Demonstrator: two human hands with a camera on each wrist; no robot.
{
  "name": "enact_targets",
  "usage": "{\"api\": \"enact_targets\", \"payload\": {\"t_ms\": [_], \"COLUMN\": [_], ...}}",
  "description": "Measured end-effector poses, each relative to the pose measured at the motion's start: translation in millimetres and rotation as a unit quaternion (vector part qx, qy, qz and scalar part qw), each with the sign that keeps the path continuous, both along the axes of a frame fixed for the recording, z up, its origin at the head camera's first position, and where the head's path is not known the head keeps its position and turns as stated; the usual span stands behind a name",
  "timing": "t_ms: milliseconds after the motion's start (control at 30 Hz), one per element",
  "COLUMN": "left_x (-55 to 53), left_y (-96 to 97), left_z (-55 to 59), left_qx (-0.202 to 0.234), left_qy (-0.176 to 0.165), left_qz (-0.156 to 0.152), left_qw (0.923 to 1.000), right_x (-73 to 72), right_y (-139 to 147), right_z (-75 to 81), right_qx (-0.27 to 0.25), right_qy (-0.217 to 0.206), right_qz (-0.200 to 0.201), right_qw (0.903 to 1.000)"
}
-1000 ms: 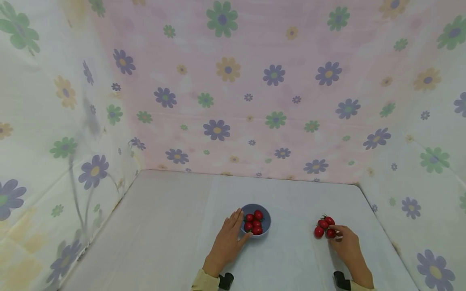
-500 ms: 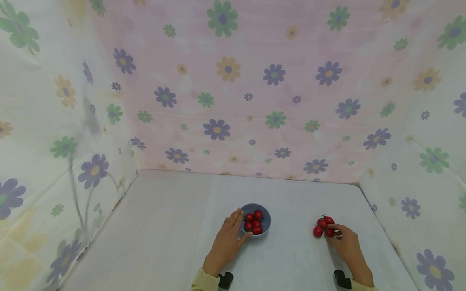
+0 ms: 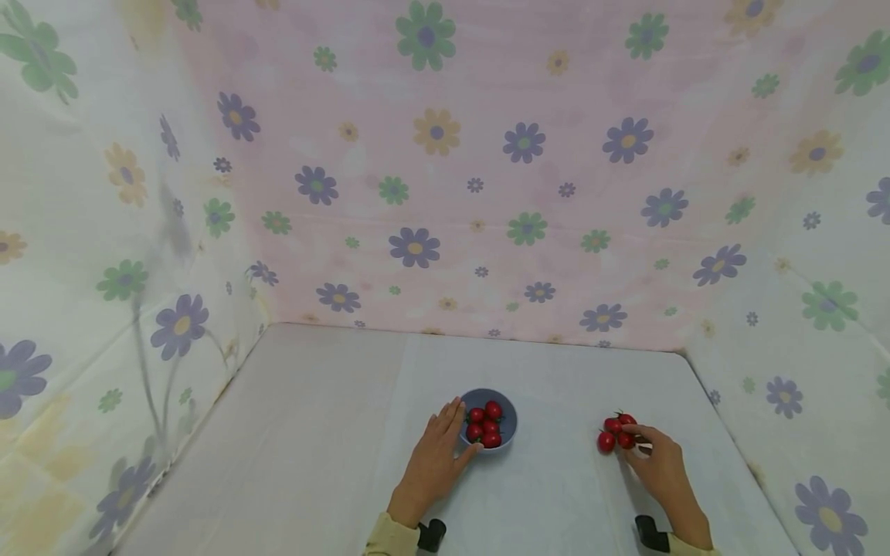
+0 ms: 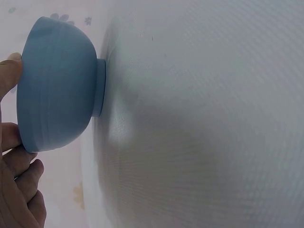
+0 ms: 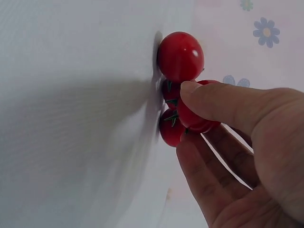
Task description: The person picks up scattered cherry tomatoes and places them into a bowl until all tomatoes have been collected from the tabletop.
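Note:
Near the table's middle stands a blue bowl [image 3: 511, 422] holding several red cherry tomatoes [image 3: 490, 426]. My left hand [image 3: 433, 463] holds it by the rim, thumb on the near side and fingers along the left; the left wrist view shows the bowl [image 4: 59, 88] from outside, its foot on the table. To the right, my right hand [image 3: 662, 467] pinches a cherry tomato [image 5: 192, 114] between thumb and fingers, just above the others. Beside it lie more tomatoes with green stems, including one [image 3: 606, 442] at the left and one [image 3: 613, 425] behind.
White cloth covers the table [image 3: 320, 432]. A flowered pink curtain [image 3: 473, 208] hangs behind the far edge, with pale flowered side walls [image 3: 786, 340] left and right. Each wrist wears a black device [image 3: 432, 536].
My right hand has shifted slightly left and away from me with the pinched tomato, which now overlaps the others more. The left hand and the bowl stay put.

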State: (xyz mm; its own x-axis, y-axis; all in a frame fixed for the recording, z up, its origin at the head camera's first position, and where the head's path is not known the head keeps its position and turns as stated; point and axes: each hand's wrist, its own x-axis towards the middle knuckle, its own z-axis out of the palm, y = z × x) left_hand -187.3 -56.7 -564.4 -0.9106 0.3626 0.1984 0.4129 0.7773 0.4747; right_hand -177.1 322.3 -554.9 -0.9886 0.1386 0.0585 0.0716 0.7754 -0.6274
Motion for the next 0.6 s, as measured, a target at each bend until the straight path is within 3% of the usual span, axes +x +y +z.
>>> {"api": "enact_targets", "payload": {"t_ms": [600], "left_x": [1.1], "left_y": [-0.1], "left_z": [2.9], "left_qx": [0.002], "left_qy": [0.001], "left_qz": [-0.002], "left_qw": [1.0], "right_x": [4.9], "right_y": [-14.0], "right_z": [12.4], "right_qx": [-0.014], "right_qy": [0.023], "right_qz": [0.01], "right_qw": [0.9996]}}
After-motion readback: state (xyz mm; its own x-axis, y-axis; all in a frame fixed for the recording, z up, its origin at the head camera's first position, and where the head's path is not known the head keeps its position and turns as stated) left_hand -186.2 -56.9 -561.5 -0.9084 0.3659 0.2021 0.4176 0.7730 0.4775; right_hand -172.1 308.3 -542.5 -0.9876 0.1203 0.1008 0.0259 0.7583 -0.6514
